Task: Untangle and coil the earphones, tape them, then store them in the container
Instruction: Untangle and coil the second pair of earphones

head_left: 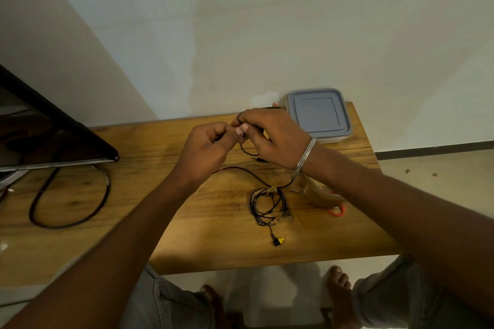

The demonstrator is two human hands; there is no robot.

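Above the middle of the wooden table (187, 222), my left hand (205, 151) and my right hand (272, 136) meet, both pinching a black earphone cable (242, 168). The cable wraps around my right fingers and trails down across the table. A second black earphone bundle (270, 205), coiled and bound with a bit of tape, lies on the table below my right wrist, its yellow-tipped earbud (278, 241) sticking out toward me. A jack plug (258, 158) lies under my right palm. The grey-lidded container (319, 115) stands shut at the back right.
A roll of brown tape (319, 192) and orange-handled scissors (337, 211) lie under my right forearm. A dark monitor (40, 131) stands at the left with its thick black cord (69, 195) looped on the table. The wall rises right behind the table.
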